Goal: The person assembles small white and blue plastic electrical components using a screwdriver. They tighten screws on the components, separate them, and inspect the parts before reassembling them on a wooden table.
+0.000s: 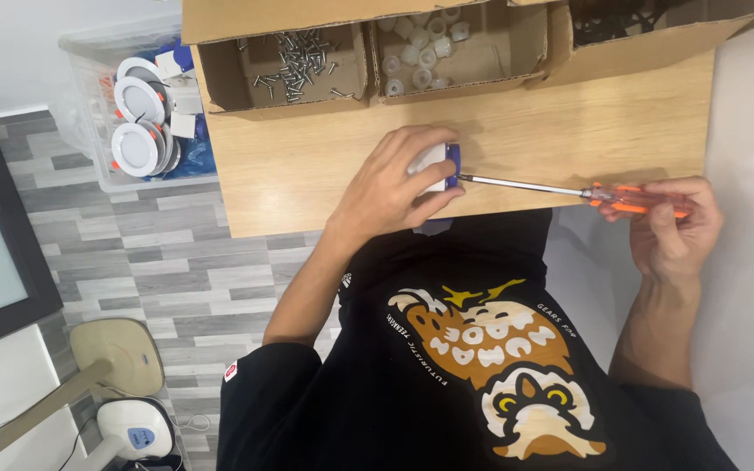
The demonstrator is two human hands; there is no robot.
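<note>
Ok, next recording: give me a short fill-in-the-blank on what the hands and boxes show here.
1. The right hand holds a screwdriver with an ___ handle.
2. The left hand presses a small white and ___ part onto the wooden table.
3. The leftmost cardboard compartment holds loose metal ___.

Missing words: orange; blue; screws

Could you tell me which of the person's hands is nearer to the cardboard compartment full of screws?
Left. The left hand rests just below the screw compartment; the right hand holds the screwdriver far to its right.
</note>
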